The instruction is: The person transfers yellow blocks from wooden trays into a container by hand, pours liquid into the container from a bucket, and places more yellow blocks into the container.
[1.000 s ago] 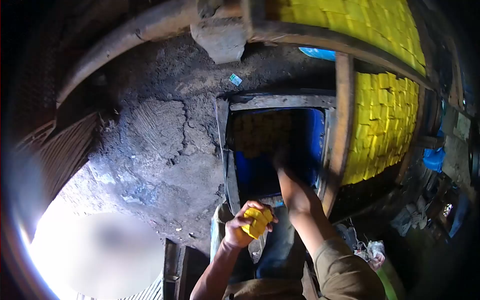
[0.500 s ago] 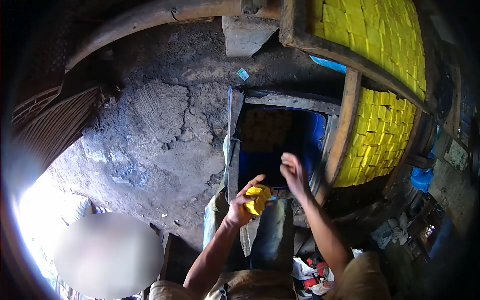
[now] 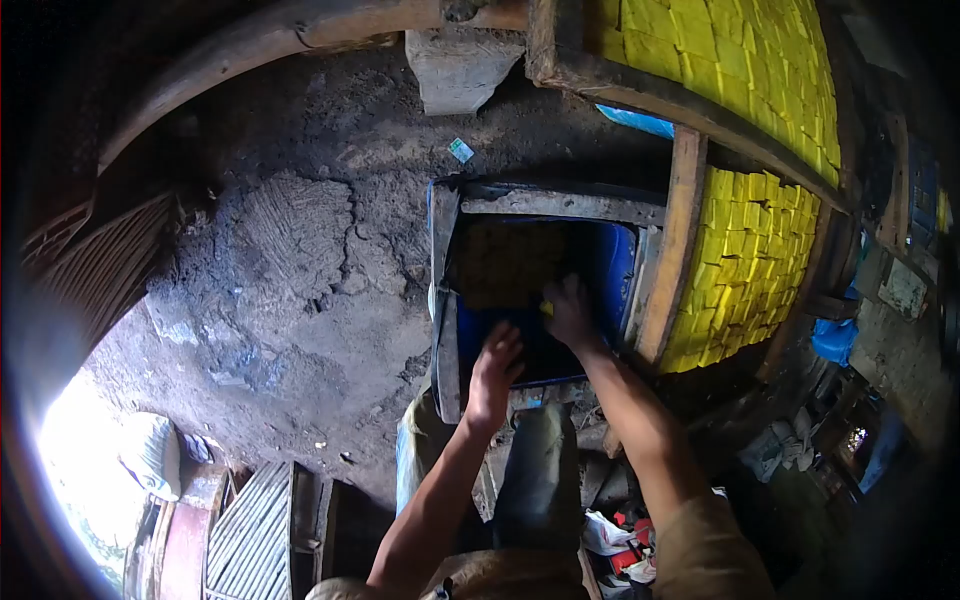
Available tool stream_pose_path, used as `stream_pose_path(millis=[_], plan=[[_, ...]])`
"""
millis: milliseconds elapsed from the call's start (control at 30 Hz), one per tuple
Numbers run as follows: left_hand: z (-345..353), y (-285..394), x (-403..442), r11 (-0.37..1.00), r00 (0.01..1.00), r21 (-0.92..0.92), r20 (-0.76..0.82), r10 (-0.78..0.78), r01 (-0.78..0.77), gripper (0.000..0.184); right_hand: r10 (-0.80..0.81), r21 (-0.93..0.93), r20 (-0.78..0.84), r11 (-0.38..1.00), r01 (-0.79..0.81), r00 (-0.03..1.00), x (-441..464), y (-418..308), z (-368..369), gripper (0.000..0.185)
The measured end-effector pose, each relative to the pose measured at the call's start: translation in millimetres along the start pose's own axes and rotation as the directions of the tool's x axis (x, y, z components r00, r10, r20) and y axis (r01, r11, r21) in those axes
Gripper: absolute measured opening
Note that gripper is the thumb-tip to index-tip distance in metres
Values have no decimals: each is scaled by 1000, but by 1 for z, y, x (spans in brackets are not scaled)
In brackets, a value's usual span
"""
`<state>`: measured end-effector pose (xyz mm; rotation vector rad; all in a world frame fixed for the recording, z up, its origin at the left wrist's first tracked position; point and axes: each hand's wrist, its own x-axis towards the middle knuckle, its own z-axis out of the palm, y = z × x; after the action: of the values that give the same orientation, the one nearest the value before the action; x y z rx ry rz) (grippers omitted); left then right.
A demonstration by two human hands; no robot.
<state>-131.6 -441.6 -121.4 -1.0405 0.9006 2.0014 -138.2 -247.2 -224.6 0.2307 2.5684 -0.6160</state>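
My right hand [image 3: 570, 312] reaches down into a dark blue, wood-framed bin [image 3: 622, 285]. Its fingers are closed around a small yellow block [image 3: 547, 308], which looks like tofu; only a sliver of it shows. Over the near left part of the bin's mouth is my left hand [image 3: 497, 362], its fingers apart and nothing visible in them. Deep in the bin's shadow lies a layer of similar blocks [image 3: 505, 262], dim and brownish in the poor light.
Wooden racks on the right carry rows of yellow blocks [image 3: 745, 265], with more blocks [image 3: 720, 60] above. A wooden post [image 3: 672, 250] stands close by the bin's right side. Rough ground [image 3: 300, 290] spreads left. A pale stone block [image 3: 462, 70] sits behind.
The yellow blocks held in my left hand are gone from it. My right hand has moved down into the bin with a yellow block. My left hand has moved forward over the bin.
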Motion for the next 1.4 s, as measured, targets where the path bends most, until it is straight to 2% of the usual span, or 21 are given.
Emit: stream_pose_path(millis=[67,167,233,300,333,400,567,633,667,700,767,833,900,967,1033,1133,1167,1267,1300,1333,1400], plan=[[-13,13,-12,997,994,75,104,-21,13,55,140,-456,273,890,0,952,20,20,29,45],[-21,30,-22,977,973,215,225,-43,-7,56,64,-543,72,839,-14,995,20,79,124,48],[-27,32,-23,957,968,288,248,-39,-35,58,74,-487,47,873,-42,996,20,80,135,48],[-29,30,-30,973,976,228,215,-17,-34,54,93,-426,27,902,-72,995,18,80,133,48],[-29,29,-34,982,981,188,195,-7,-31,50,164,-487,221,873,-37,962,19,76,125,50],[-23,33,-43,982,979,184,203,-2,-36,50,240,-527,381,850,-3,893,15,65,104,52],[-5,39,-65,982,977,176,213,34,-72,47,340,-223,502,939,-260,795,-20,15,48,49],[0,40,-70,976,974,198,223,44,-89,43,285,240,365,891,-385,886,-59,-19,1,44],[3,40,-73,968,985,234,161,56,-93,42,208,419,366,834,-360,907,-75,-35,-27,42],[6,39,-75,959,992,268,102,72,-97,40,130,582,347,747,-322,929,-91,-46,-51,40],[16,34,-75,948,989,294,118,86,-117,35,199,870,113,453,-193,974,-138,-62,-75,30],[33,23,-77,924,982,337,119,147,-179,32,211,900,51,414,-137,976,-185,-64,-122,26],[56,9,-79,892,981,413,127,145,-185,30,242,876,-103,482,-28,965,-236,-33,-132,28],[77,-14,-78,865,969,438,145,200,-244,29,332,912,-226,403,79,916,-290,5,-139,28],[101,-43,-79,834,953,463,172,248,-301,25,564,961,-249,243,129,787,-338,64,-134,23],[144,-101,-86,776,921,496,193,339,-389,24,707,851,-505,503,149,495,-358,162,-139,24],[159,-124,-89,766,915,500,212,344,-404,24,651,755,-568,656,4,503,-357,199,-162,28],[206,-187,-105,781,928,500,210,309,-374,25,709,787,-567,617,21,419,-308,303,-191,37],[227,-211,-117,816,916,422,253,312,-395,23,658,698,-639,714,-60,398,-286,339,-197,41],[242,-233,-125,806,916,443,261,303,-393,21,709,753,-578,654,-69,404,-272,351,-223,42],[271,-266,-140,819,922,435,269,279,-375,19,579,575,-762,811,-108,289,-218,413,-211,43]])
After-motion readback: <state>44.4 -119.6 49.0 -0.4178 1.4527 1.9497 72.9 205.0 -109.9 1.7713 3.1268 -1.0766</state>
